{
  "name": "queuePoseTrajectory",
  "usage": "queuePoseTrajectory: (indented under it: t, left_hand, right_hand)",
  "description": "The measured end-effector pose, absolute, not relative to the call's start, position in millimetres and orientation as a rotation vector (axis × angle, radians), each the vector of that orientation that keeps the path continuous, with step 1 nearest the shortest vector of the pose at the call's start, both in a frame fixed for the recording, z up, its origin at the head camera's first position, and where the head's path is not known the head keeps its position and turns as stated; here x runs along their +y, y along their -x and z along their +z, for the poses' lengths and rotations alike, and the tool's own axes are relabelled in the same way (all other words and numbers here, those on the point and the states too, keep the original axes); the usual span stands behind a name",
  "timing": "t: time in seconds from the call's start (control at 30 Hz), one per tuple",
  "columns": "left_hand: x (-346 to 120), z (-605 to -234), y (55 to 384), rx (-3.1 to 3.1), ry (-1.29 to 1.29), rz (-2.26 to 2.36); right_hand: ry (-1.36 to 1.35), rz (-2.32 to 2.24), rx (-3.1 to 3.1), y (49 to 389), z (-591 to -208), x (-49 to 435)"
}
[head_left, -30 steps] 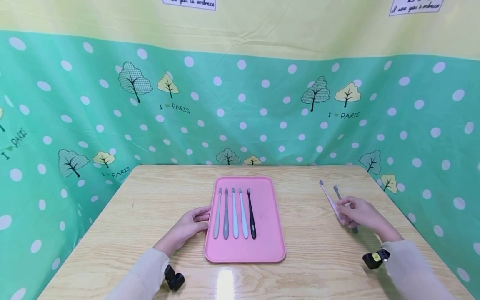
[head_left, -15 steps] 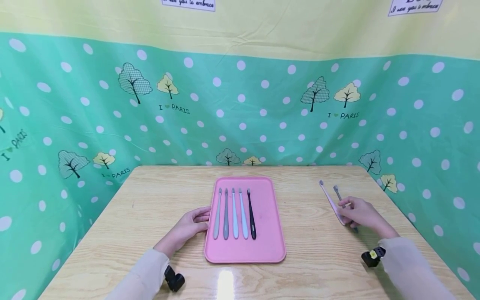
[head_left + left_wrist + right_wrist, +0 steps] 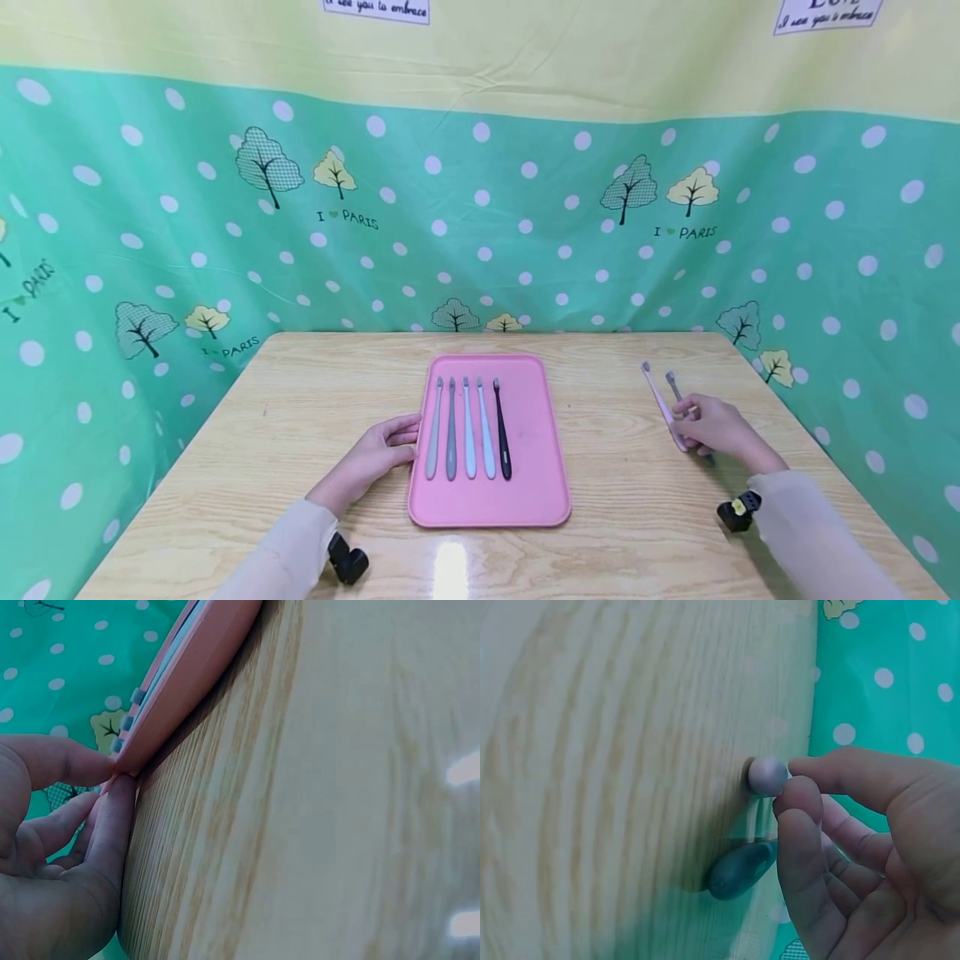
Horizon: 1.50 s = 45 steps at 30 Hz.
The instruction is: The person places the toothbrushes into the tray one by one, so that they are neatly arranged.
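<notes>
A pink tray (image 3: 525, 507) lies on the table. My left hand (image 3: 372, 454) pinches its left rim between thumb and fingers, as the left wrist view shows (image 3: 67, 825). Side by side on the tray lie several toothbrushes: a light grey one (image 3: 432, 446), a darker grey one (image 3: 452, 446), two pale blue ones and a black one (image 3: 504, 446). At the right, my right hand (image 3: 716, 429) pinches the handle of a pink toothbrush (image 3: 657, 394). Another grey toothbrush (image 3: 672, 384) lies beside it, partly hidden beneath the hand; its dark handle end (image 3: 739, 871) shows in the right wrist view.
The wooden table (image 3: 322, 375) reaches back to a green dotted cloth (image 3: 480, 200) hung behind and at both sides. Bare tabletop separates the tray from the two toothbrushes at the right. Each wrist wears a small black camera (image 3: 347, 558).
The pink toothbrush has shifted slightly to the right at its head end, closer to the grey one. My right wrist has moved a little left; the left hand and tray stay put.
</notes>
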State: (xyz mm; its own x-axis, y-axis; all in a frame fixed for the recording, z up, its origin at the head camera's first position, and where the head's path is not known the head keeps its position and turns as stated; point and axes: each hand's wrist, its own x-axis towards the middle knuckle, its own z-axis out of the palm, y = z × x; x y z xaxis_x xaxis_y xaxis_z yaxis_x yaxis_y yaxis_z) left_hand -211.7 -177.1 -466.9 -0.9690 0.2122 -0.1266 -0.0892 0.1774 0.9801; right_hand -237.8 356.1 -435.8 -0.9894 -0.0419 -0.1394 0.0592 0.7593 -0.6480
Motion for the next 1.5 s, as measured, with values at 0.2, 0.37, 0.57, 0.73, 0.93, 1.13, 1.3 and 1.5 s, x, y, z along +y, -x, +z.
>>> queuePoseTrajectory:
  t: [0.2, 0.37, 0.57, 0.73, 0.93, 1.13, 1.3, 1.5]
  left_hand:
    - [-177.5, -467.4, 212.2, 2.213, -0.122, 1.88]
    - [-177.3, -468.4, 212.3, 2.229, -0.122, 1.866]
    - [-177.7, -469.1, 212.1, 2.212, -0.115, 1.877]
    - [-178.2, -468.2, 211.6, 2.198, -0.12, 1.891]
    - [-178.1, -468.1, 212.2, 2.189, -0.135, 1.899]
    - [-178.2, -467.9, 212.1, 2.185, -0.134, 1.904]
    - [-178.1, -467.7, 212.1, 2.184, -0.141, 1.904]
    - [-178.1, -467.9, 212.5, 2.185, -0.133, 1.905]
  right_hand:
    - [-0.021, -1.021, 2.809, 236.7, -434.7, 351.6]
    - [-0.043, -1.019, 2.805, 236.6, -434.9, 348.3]
    - [-0.055, -1.026, 2.803, 238.7, -437.9, 347.0]
    - [-0.08, -1.024, 2.808, 237.6, -437.6, 343.9]
    - [-0.1, -0.991, 2.807, 237.8, -440.0, 341.9]
    - [-0.074, -0.967, 2.814, 238.6, -441.5, 343.0]
    - [-0.066, -0.949, 2.814, 238.6, -441.4, 343.3]
    - [-0.055, -0.966, 2.794, 238.4, -438.1, 341.9]
